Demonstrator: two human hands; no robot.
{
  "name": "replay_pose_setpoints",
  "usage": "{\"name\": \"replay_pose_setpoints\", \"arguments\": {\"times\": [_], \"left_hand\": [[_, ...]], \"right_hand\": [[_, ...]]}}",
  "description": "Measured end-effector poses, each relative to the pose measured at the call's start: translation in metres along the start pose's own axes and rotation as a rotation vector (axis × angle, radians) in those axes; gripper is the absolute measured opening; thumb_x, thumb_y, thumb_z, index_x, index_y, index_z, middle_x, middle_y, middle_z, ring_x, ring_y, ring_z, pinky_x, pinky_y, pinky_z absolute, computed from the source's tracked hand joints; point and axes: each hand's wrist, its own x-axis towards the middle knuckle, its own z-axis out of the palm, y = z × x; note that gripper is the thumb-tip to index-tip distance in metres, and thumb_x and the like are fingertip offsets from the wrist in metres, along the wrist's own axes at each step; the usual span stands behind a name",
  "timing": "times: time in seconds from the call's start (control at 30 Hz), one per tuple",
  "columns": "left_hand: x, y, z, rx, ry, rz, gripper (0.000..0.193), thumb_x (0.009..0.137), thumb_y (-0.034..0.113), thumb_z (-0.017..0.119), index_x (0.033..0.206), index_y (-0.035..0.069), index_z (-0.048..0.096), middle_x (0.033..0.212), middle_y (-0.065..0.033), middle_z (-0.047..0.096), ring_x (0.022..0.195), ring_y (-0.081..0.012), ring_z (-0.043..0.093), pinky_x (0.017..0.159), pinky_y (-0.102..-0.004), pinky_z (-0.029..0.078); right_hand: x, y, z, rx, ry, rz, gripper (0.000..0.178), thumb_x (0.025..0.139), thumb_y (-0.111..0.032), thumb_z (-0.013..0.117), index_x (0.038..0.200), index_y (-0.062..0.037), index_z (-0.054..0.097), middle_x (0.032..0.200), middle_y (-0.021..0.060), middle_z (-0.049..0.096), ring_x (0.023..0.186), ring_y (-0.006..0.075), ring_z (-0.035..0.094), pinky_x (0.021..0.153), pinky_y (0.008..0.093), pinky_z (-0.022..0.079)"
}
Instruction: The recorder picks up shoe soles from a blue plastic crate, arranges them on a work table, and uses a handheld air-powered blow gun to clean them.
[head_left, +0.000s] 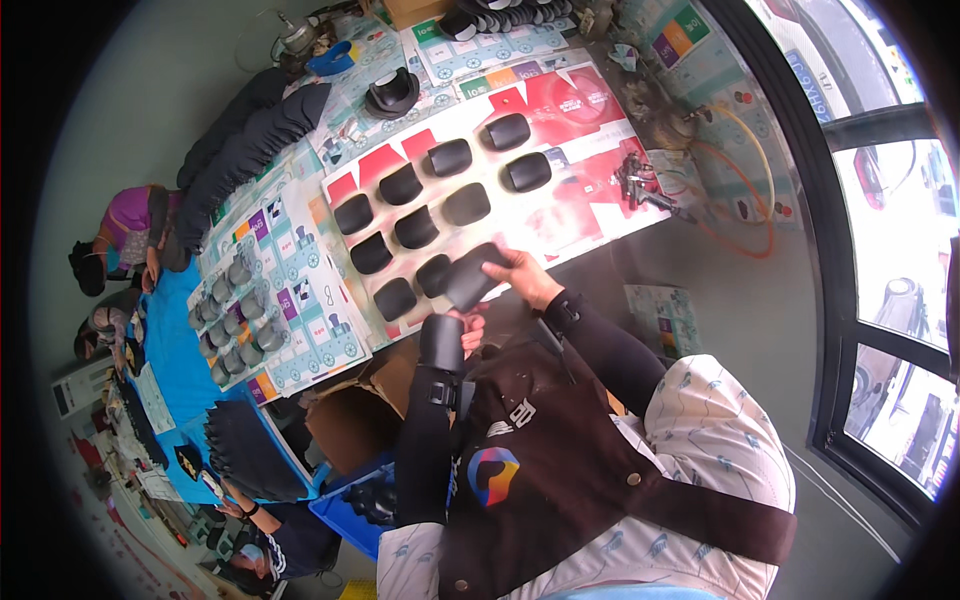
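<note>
My right hand [523,277] pinches the edge of a dark grey curved piece [473,279] over the near edge of the board. My left hand [472,328] is just below it, fingers curled around another black curved piece [441,341] that covers part of the hand near the wrist. Whether the left fingertips touch the upper piece I cannot tell. Several similar dark curved pieces [415,228] lie spaced in rows on a red and white board [590,205], which is marked with brownish spray stains.
A spray gun [640,185] with an orange hose [745,165] lies at the board's right end. Several small grey pieces [236,315] and long dark stacks [255,135] stand left. Below are a cardboard box [350,430] and a blue crate [345,515]. Other people [130,235] work at left.
</note>
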Motion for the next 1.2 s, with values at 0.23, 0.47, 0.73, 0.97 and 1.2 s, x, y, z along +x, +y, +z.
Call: {"name": "replay_pose_setpoints", "arguments": {"times": [0.23,0.47,0.73,0.97,1.2], "left_hand": [[0.013,0.033,0.046,0.634,0.684,0.113,0.046,0.104,0.050,0.053,0.120,0.007,0.055,0.058,0.0032,0.044,0.039,-0.0085,0.040,0.036,-0.0255,0.030],[0.065,0.026,0.037,0.918,0.796,0.245,0.042,0.097,0.045,0.067,0.109,0.007,0.056,0.061,0.0008,0.050,0.041,-0.0087,0.046,0.036,-0.0248,0.035],[0.117,0.026,0.010,0.993,0.805,0.367,0.027,0.098,0.029,0.067,0.096,0.003,0.068,0.054,-0.0003,0.053,0.040,-0.0110,0.047,0.039,-0.0302,0.036],[0.145,0.031,-0.038,1.431,0.985,0.364,0.041,0.091,0.040,0.072,0.100,0.000,0.071,0.078,-0.0126,0.071,0.072,-0.0275,0.067,0.069,-0.0404,0.051],[0.076,0.025,-0.014,1.628,1.118,0.453,0.053,0.094,0.053,0.066,0.083,0.001,0.070,0.060,-0.0117,0.065,0.053,-0.0210,0.065,0.054,-0.0354,0.049]], "right_hand": [[0.056,0.045,-0.036,-0.250,0.372,-0.070,0.033,0.090,-0.023,0.077,0.105,0.0063,0.071,0.090,0.0142,0.076,0.079,0.0185,0.071,0.076,0.0333,0.055],[0.051,0.021,-0.041,-0.461,0.290,0.096,0.032,0.093,-0.020,0.074,0.109,0.0075,0.070,0.092,0.0090,0.075,0.079,0.0119,0.067,0.072,0.0293,0.053],[0.057,0.007,-0.156,-0.518,0.523,-0.127,0.037,0.088,-0.018,0.078,0.113,0.0065,0.067,0.101,0.0171,0.075,0.090,0.0248,0.073,0.082,0.0366,0.055],[0.070,-0.003,-0.164,-0.588,0.360,0.016,0.039,0.085,-0.020,0.081,0.109,0.0085,0.070,0.096,0.0210,0.075,0.088,0.0255,0.074,0.081,0.0362,0.055],[0.070,0.008,-0.143,-0.988,0.463,-0.165,0.047,0.078,-0.025,0.086,0.108,0.0054,0.066,0.098,0.0224,0.070,0.093,0.0363,0.068,0.084,0.0435,0.053]]}}
